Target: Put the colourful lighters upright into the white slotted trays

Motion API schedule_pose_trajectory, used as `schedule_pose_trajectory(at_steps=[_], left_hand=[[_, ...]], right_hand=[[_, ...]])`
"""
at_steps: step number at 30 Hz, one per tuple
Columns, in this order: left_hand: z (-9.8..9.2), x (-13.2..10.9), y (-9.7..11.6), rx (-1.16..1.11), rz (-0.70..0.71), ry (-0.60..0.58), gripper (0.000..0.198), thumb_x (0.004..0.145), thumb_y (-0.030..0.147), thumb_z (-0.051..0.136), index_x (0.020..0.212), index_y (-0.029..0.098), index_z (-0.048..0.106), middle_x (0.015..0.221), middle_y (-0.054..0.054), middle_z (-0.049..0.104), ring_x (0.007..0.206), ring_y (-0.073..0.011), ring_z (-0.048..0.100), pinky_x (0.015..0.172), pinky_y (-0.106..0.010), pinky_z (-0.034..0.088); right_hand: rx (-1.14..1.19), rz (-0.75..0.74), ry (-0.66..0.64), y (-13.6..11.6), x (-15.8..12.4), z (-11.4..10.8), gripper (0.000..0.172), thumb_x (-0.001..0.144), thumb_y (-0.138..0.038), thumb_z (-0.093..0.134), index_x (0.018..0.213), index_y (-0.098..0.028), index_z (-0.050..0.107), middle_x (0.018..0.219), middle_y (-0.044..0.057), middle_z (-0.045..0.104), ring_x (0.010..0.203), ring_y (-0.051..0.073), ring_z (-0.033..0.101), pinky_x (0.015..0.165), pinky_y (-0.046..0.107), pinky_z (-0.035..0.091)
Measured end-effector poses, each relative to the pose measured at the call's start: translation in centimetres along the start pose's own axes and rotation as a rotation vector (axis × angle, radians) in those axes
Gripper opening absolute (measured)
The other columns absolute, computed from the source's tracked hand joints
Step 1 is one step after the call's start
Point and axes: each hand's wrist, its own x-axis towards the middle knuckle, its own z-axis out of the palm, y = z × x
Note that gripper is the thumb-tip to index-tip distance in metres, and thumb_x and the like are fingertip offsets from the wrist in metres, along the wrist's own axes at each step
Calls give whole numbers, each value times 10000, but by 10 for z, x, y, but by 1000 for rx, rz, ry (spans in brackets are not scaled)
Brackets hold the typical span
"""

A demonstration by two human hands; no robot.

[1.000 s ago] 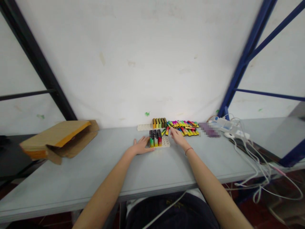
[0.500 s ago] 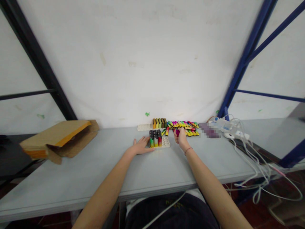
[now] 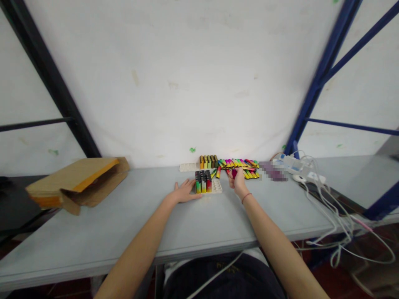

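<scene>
A white slotted tray (image 3: 216, 188) on the grey table (image 3: 156, 224) holds several upright coloured lighters (image 3: 203, 182) on its left side. My left hand (image 3: 184, 192) lies flat and open on the table, fingertips against the tray's left edge. My right hand (image 3: 237, 180) is closed round a pink lighter (image 3: 233, 173), just right of the tray. Behind it lies a loose pile of coloured lighters (image 3: 241, 165). A second tray (image 3: 188, 167) with more upright lighters (image 3: 208, 160) stands at the wall.
An open cardboard box (image 3: 77, 180) lies on its side at the left. A power strip (image 3: 293, 164) with white cables (image 3: 330, 207) trailing off the table edge sits at the right. A blurred purple object (image 3: 273, 171) lies beside the lighter pile. Blue and black shelf struts frame both sides.
My right hand reached into the loose pile, closed on a pink lighter and drew it slightly back toward the tray. My left hand has stayed flat by the tray.
</scene>
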Motion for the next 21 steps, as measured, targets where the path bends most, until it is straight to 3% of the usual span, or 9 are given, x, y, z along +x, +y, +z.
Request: schedule_pose_trajectory(at_steps=[6,15,19,21], left_hand=[[1,1,-1,-7,1,-2,905,804,763,311,1496,233,66,1539,-95,86,1398,-340,13,1033,-659,71],[1,1,-1,-22,10,0,913,803,760,315,1494,216,67,1539,-104,84,1397,-347,1,1014,-688,40],[-1,0,0,-16,7,-6,914,801,762,312,1494,215,77,1540,-94,93,1397,-345,0,1018,-684,38],[0,0,0,-13,4,-8,905,805,757,315,1494,220,77,1540,-93,91,1398,-341,-1,1023,-677,38]], right_hand=[[-66,-13,49,3,3,2,448,852,-577,158,564,-246,248,398,-79,137,337,88,82,350,233,80],[-22,24,59,-2,0,0,394,884,-451,173,567,-236,262,384,-64,178,319,85,104,350,234,76],[-68,-29,119,2,5,1,394,885,-478,212,592,-234,310,386,-67,209,317,83,152,346,233,98],[-134,-106,81,6,8,2,411,879,-540,229,643,-229,358,404,-73,237,322,85,183,341,231,127]])
